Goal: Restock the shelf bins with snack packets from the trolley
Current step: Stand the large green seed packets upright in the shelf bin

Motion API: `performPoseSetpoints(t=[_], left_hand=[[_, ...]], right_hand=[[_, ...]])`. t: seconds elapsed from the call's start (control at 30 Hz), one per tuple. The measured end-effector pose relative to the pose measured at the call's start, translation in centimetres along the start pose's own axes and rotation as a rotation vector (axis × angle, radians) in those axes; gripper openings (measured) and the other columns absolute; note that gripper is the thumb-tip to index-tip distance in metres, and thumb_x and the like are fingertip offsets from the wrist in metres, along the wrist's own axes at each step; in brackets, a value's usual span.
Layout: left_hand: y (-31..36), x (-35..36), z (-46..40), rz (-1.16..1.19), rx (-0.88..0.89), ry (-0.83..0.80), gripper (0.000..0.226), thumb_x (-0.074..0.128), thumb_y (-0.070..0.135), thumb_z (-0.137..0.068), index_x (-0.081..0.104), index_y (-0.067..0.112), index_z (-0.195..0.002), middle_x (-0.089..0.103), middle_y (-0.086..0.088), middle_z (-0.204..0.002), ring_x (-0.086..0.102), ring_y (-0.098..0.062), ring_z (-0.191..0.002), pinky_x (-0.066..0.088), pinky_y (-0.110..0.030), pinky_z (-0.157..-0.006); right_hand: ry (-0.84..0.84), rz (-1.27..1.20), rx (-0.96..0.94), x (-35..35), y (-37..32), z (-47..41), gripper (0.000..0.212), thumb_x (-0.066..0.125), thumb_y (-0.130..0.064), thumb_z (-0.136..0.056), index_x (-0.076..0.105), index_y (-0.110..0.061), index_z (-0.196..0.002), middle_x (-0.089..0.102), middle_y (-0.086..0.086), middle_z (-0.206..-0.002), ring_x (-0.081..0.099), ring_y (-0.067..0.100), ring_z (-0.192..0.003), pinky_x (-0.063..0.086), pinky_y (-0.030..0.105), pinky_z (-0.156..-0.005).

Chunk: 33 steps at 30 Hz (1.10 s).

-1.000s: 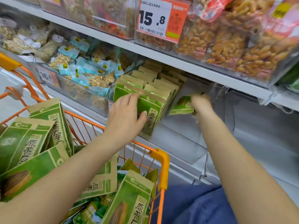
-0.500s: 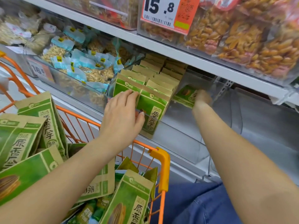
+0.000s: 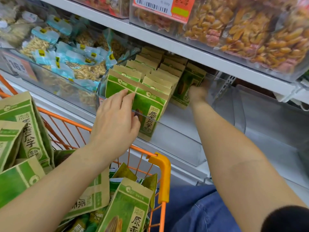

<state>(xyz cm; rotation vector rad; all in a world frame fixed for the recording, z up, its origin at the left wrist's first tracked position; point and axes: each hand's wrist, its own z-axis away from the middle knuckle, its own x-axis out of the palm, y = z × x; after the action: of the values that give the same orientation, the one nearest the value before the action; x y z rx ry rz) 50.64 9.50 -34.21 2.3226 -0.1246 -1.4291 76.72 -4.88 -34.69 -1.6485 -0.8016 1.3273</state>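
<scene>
Standing rows of green packets (image 3: 151,106) in the clear bin (image 3: 180,131) were steadied by straight left fingers (image 3: 123,99), another packet (image 3: 187,87) was gripped by right fingers (image 3: 192,91), blurred, trolley (image 3: 160,164) below.

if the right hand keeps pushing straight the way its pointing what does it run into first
Probably nothing solid soon: the right hand, gripping a green packet beside the packet rows, points into the bin's shaded back under the shelf. Depth there is unclear.
</scene>
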Motion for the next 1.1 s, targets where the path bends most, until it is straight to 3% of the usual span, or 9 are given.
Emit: performPoseSetpoints(t=[0.1, 0.23, 0.43, 0.63, 0.7, 0.77, 0.87, 1.0, 1.1], left_hand=[[-0.1, 0.1, -0.1, -0.022, 0.011, 0.002, 0.056, 0.056, 0.024, -0.09, 0.039, 0.008, -0.142, 0.039, -0.012, -0.146, 0.034, -0.027, -0.136, 0.027, -0.044, -0.111], [-0.2, 0.3, 0.2, -0.039, 0.028, 0.004, 0.058, 0.058, 0.024, -0.089, 0.039, 0.007, -0.141, 0.04, -0.014, -0.146, 0.035, -0.028, -0.135, 0.028, -0.043, -0.111], [-0.4, 0.6, 0.4, -0.061, 0.042, 0.003, 0.059, 0.059, 0.025, -0.089, 0.04, 0.005, -0.141, 0.042, -0.014, -0.144, 0.037, -0.028, -0.134, 0.028, -0.042, -0.11], [0.3, -0.5, 0.2, 0.073, 0.013, 0.029, 0.059, 0.055, 0.026, -0.091, 0.034, 0.011, -0.145, 0.031, -0.009, -0.151, 0.026, -0.024, -0.14, 0.022, -0.041, -0.113], [1.1, -1.8, -0.2, 0.11, 0.024, 0.063, 0.058, 0.054, 0.027, -0.092, 0.033, 0.014, -0.145, 0.029, -0.006, -0.152, 0.022, -0.023, -0.141, 0.019, -0.042, -0.116], [1.9, -3.5, -0.8, 0.108, 0.047, 0.069, 0.05, 0.052, 0.028, -0.094, 0.041, 0.017, -0.141, 0.039, -0.003, -0.146, 0.026, -0.022, -0.139, 0.018, -0.042, -0.117], [2.4, -6.0, -1.3, 0.14, 0.08, -0.171, 0.03, 0.05, 0.032, -0.095, 0.058, 0.023, -0.122, 0.062, 0.004, -0.117, 0.052, -0.018, -0.115, 0.04, -0.035, -0.099], [2.8, -7.7, 0.0, 0.017, 0.248, -0.754, 0.022, 0.055, 0.033, -0.094, 0.069, 0.02, -0.103, 0.067, 0.004, -0.096, 0.06, -0.014, -0.091, 0.047, -0.028, -0.08], [2.7, -7.1, 2.6, -0.179, 0.314, -0.944, 0.029, 0.053, 0.038, -0.094, 0.07, 0.017, -0.104, 0.068, 0.0, -0.099, 0.061, -0.018, -0.092, 0.049, -0.032, -0.082]], right_hand=[[0.057, 0.167, 0.036, 0.3, 1.4, 0.0, 0.037, 0.054, -0.019, -0.092, 0.048, -0.004, -0.126, 0.057, 0.013, -0.125, 0.057, 0.028, -0.111, 0.046, 0.03, -0.086], [0.044, 0.172, 0.108, 1.0, 2.3, -0.1, 0.057, 0.06, -0.02, -0.091, 0.033, -0.003, -0.138, 0.049, 0.016, -0.136, 0.049, 0.03, -0.123, 0.041, 0.035, -0.098], [0.145, 0.167, 0.005, 1.3, 2.0, -0.3, 0.037, 0.051, -0.02, -0.095, 0.047, -0.008, -0.13, 0.049, 0.015, -0.13, 0.054, 0.028, -0.113, 0.042, 0.032, -0.092], [0.078, -0.305, 0.14, -0.3, -1.0, 1.6, 0.049, 0.05, -0.017, -0.094, 0.036, -0.011, -0.14, 0.049, 0.01, -0.136, 0.054, 0.025, -0.118, 0.047, 0.022, -0.081], [0.036, -0.473, 0.065, -1.3, -3.3, 3.4, 0.046, 0.049, -0.012, -0.094, 0.039, -0.006, -0.139, 0.055, 0.009, -0.123, 0.062, 0.018, -0.099, 0.045, 0.009, -0.06], [0.022, -0.499, -0.059, -2.5, -4.7, 6.5, 0.043, 0.051, -0.011, -0.09, 0.045, -0.007, -0.133, 0.056, 0.007, -0.112, 0.06, 0.013, -0.086, 0.046, 0.012, -0.066], [-0.143, -0.385, -0.338, -5.2, -4.4, 12.4, 0.03, 0.054, -0.007, -0.086, 0.053, -0.018, -0.114, 0.062, 0.002, -0.107, 0.06, 0.014, -0.098, 0.048, 0.025, -0.081], [-0.748, -0.249, -0.524, -8.7, -2.2, 19.8, 0.024, 0.052, 0.002, -0.092, 0.065, -0.018, -0.095, 0.072, -0.004, -0.079, 0.065, 0.011, -0.072, 0.054, 0.025, -0.074], [-0.8, -0.019, -0.678, -9.0, -0.4, 22.4, 0.016, 0.054, -0.018, -0.09, 0.067, -0.026, -0.095, 0.07, -0.011, -0.084, 0.066, 0.005, -0.08, 0.052, 0.024, -0.078]])
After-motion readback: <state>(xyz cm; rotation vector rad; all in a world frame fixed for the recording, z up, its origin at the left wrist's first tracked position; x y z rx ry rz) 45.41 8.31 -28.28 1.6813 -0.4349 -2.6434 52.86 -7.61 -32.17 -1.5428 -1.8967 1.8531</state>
